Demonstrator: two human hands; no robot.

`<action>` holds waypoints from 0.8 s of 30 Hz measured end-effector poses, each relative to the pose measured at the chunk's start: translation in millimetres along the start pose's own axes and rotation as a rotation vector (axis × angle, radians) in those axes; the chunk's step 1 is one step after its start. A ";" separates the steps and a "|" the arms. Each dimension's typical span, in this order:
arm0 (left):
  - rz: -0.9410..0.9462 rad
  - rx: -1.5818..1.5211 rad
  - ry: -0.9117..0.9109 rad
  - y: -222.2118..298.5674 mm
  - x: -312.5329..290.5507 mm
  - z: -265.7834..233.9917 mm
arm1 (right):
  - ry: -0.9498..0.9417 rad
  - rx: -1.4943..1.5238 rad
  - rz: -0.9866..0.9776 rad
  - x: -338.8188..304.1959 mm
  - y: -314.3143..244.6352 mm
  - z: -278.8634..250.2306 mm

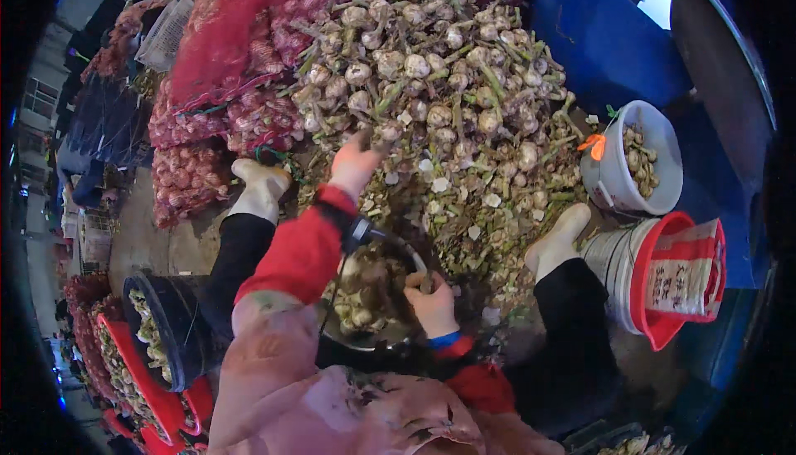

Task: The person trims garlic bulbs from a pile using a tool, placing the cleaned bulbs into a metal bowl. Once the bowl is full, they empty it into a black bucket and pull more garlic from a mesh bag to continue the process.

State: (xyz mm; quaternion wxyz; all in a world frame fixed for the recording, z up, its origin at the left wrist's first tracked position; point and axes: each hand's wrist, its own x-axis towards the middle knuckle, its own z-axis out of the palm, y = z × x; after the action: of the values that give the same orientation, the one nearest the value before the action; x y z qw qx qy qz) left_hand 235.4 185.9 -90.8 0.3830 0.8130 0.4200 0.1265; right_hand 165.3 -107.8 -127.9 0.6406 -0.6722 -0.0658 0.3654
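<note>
My left hand (354, 166) reaches to the near edge of a heap of garlic bulbs (439, 65) with dry stalks. Its dark-tipped fingers are stretched out and apart, close to one pale bulb (388, 131); a firm grip on it does not show. Lower down, my right hand (433, 304) is closed around the end of a curved grey tool (406, 249), whose exact kind I cannot make out. The tool's other end passes by a black band (358, 231) at my left wrist. Below it, between my legs, trimmed garlic bulbs (361, 293) lie in a round container, partly hidden by my arms.
Red mesh sacks of garlic (191, 177) are stacked at the left. A grey bucket (593, 173) with some garlic and a red-rimmed bucket (647, 318) stand at the right. A dark bucket (195, 331) of bulbs tilts beside my left leg. Cut stalks and peelings (473, 223) cover the floor ahead.
</note>
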 end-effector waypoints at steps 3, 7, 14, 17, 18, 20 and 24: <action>-0.142 0.157 -0.078 29.4 37.8 44.5 | 0.068 0.610 0.284 14.4 3.2 -13.7; -0.076 -0.022 -0.059 -2.5 42.1 39.5 | 0.005 0.375 0.152 6.9 13.1 -4.5; 0.030 -0.315 -0.360 -18.4 -95.7 -1.2 | 0.074 -0.304 -0.084 14.2 25.2 -18.2; 0.179 -0.056 -0.446 20.9 -172.6 -50.5 | 0.015 -0.500 -0.245 -6.2 -31.7 -9.0; 0.293 0.009 -0.470 16.5 -185.9 -56.0 | -0.006 -0.658 -0.437 -11.6 -35.2 -6.9; 0.152 -0.314 -0.571 11.5 -212.2 -61.1 | -0.068 -0.700 -0.440 -24.3 -39.3 -6.1; 0.279 0.037 -0.417 -18.1 -234.5 -64.0 | -0.245 -0.879 -0.382 -37.6 -38.9 8.4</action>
State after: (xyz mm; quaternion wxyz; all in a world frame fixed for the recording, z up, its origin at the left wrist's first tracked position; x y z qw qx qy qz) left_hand 46.7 42.5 -33.6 0.4252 0.8784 0.2181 -0.0001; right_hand 148.0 -115.2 -76.5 0.3393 -0.8068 -0.4107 0.2554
